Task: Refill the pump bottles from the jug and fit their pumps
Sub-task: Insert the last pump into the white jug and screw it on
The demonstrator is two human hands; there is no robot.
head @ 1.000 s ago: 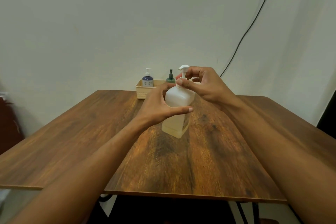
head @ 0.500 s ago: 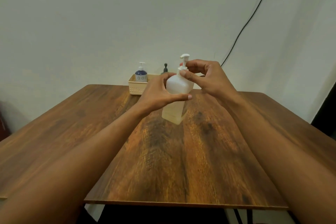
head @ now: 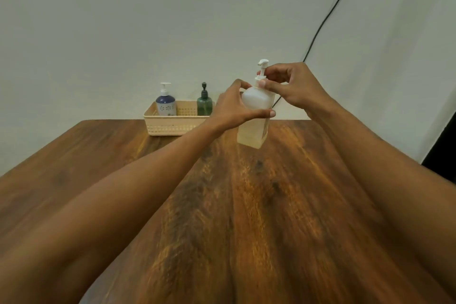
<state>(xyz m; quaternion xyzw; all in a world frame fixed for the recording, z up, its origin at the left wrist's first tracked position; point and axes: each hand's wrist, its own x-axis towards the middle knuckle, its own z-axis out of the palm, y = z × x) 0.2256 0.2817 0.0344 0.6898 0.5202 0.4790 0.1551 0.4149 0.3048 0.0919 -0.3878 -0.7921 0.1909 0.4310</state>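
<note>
A translucent white pump bottle (head: 254,131), partly filled with pale liquid, is held tilted above the wooden table (head: 246,205). My left hand (head: 232,111) wraps around its body. My right hand (head: 291,89) pinches the collar of its white pump (head: 262,69) at the bottle's neck. A blue-and-white pump bottle (head: 165,102) and a dark green pump bottle (head: 204,102) stand in a cream basket (head: 170,126) at the table's far edge. No jug is in view.
A pale wall rises right behind the table. A black cable (head: 328,15) runs down the wall at the right, behind my right hand. A dark edge shows at the far right.
Both hands have lifted the white bottle higher and farther from me, toward the basket. The camera has tilted, so the table fills more of the view. The grip is unchanged.
</note>
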